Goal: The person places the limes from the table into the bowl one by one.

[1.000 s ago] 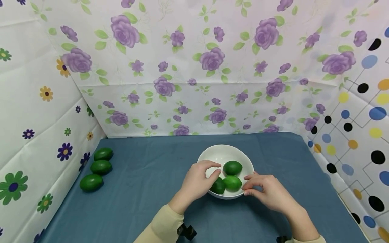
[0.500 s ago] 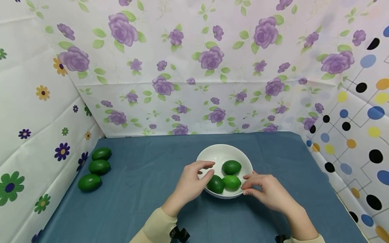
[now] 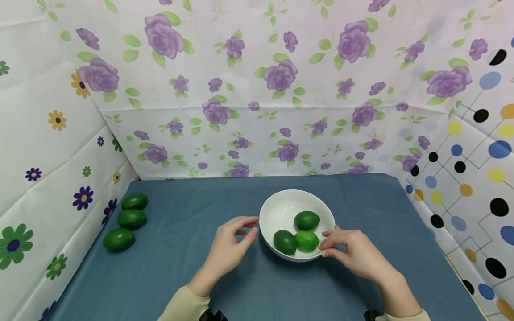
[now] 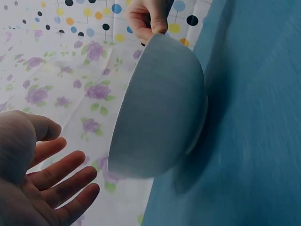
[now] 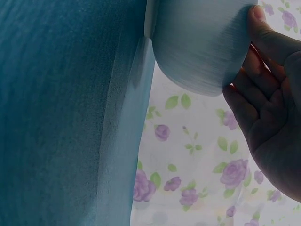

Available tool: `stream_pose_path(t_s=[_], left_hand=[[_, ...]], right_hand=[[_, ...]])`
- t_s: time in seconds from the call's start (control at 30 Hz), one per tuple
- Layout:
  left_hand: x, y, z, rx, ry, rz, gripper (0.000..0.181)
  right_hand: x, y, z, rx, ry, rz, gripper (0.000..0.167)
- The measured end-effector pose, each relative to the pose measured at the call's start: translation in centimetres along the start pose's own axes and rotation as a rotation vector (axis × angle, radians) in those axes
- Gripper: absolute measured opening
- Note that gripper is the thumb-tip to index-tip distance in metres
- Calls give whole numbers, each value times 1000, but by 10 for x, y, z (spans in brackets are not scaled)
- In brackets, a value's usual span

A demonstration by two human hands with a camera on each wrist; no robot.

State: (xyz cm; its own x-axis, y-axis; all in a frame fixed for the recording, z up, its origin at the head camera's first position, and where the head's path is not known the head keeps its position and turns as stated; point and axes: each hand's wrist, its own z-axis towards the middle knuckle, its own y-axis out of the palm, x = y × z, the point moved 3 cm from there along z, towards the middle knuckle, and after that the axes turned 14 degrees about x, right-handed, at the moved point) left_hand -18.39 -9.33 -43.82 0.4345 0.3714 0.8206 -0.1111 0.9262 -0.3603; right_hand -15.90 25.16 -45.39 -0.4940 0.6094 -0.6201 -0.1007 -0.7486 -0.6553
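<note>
A white bowl (image 3: 281, 209) holds three green, lime-like fruits: one at the back (image 3: 307, 220), one at the left (image 3: 285, 242) and a lighter one (image 3: 307, 241) beside it. My right hand (image 3: 357, 252) grips the bowl's right rim between thumb and fingers; in the right wrist view the same hand (image 5: 277, 99) touches the bowl's side (image 5: 202, 47). Just left of the bowl, my left hand (image 3: 229, 245) is empty, its fingers relaxed and apart. The left wrist view shows that hand (image 4: 47, 174) with spread fingers, a gap between it and the bowl (image 4: 155, 108).
Three more green fruits lie in a row at the table's left: a rear one (image 3: 134, 201), a middle one (image 3: 132, 219) and a front one (image 3: 118, 239). A blue cloth (image 3: 180, 205) covers the table. Patterned sheets (image 3: 249, 89) stand behind and at both sides.
My left hand has moved left, from over the bowl's left part to outside its rim. My right hand still holds the right rim, and the fruits in the bowl lie much as before.
</note>
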Motion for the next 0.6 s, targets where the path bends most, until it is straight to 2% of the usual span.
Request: stream_pose_path(t_s=[0.27,0.33,0.47,0.6], left_hand=[[-21,-38,-8,94,-23,41,26],[-27,-49,-10,130,-59,25,25],[-38,-68,-13,193,-171,-51,23],[-47,-87,-17,239,-256,-66,24]], right_hand=[[0,0,0,-7,20,-2,15],[0,0,0,-8,19,-3,15],[0,0,0,-6,14,-1,16],[-1,0,0,-5,11,-6,17]])
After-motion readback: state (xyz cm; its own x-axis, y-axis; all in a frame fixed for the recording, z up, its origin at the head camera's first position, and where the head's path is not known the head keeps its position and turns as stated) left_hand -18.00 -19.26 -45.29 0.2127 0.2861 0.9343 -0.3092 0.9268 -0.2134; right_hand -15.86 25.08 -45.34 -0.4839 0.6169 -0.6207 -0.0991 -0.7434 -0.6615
